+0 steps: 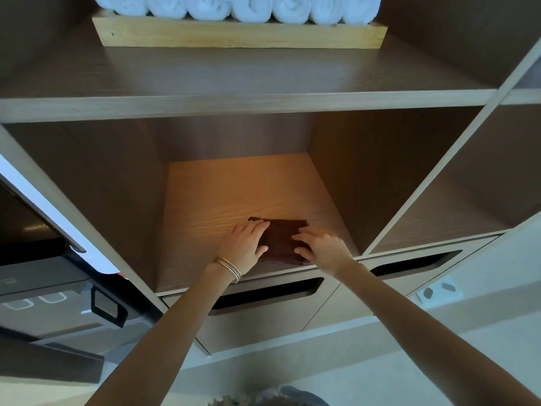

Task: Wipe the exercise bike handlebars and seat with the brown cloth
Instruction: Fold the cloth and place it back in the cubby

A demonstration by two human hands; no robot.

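While flat on grained wood shelf (205,200), folded brown cloth (282,238), left hand (244,244), right hand (322,247), fingers spread, ungripping.

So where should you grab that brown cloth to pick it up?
Pinch the brown cloth at its front edge, coming in from the open front of the cubby. It lies folded flat near the shelf lip, so that thick edge is nearest. Both the left hand and right hand rest on it.

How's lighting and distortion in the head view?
Head view: warm light pools on the shelf floor behind the cloth; side walls sit in shadow. Wide-angle bends the shelf edges outward. Towels at top look bluish. Both hands slightly soft.
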